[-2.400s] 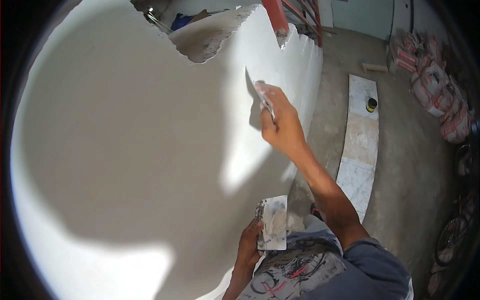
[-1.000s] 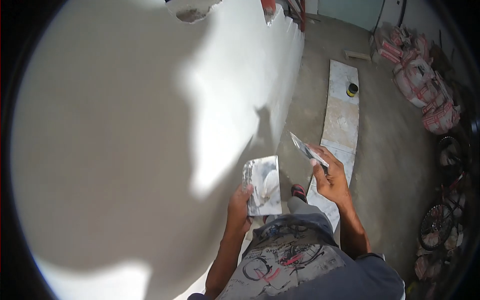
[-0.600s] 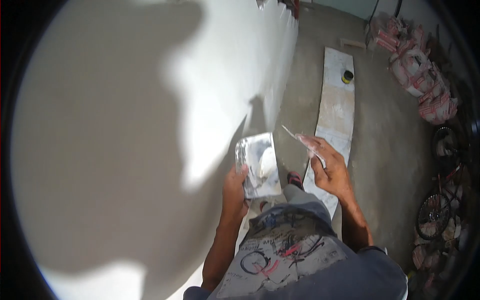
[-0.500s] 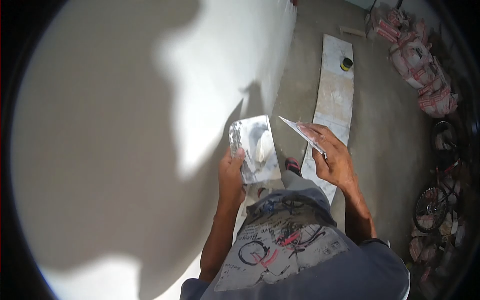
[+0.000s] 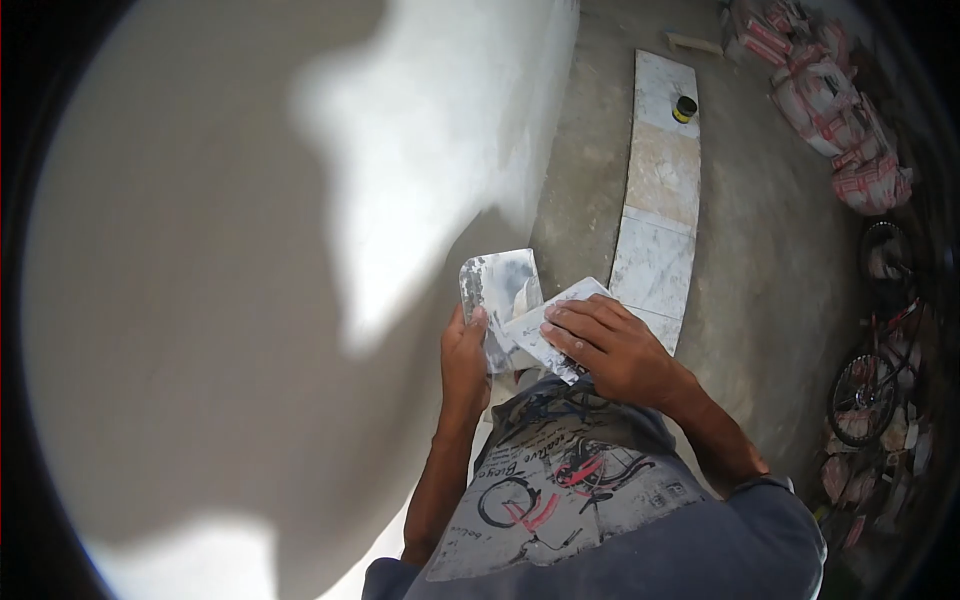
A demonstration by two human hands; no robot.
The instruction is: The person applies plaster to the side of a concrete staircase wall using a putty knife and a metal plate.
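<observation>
Both grips closed: left hand [image 5: 465, 360] clasps putty plate [image 5: 498, 285], right hand [image 5: 612, 352] presses scraper [image 5: 545, 328] across it beside that thumb; loading filler, apparently; next needs a tilted scoop.

Blue-grey short-sleeved shirt [image 5: 720, 545]; pale front print [image 5: 560, 480], black scrawl, red marks; bare forearms [image 5: 440, 470].

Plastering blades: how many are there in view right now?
2. The first blade sits in the left hand, by the wall; the second blade is pressed across it under the right hand. Others may be hidden.
</observation>
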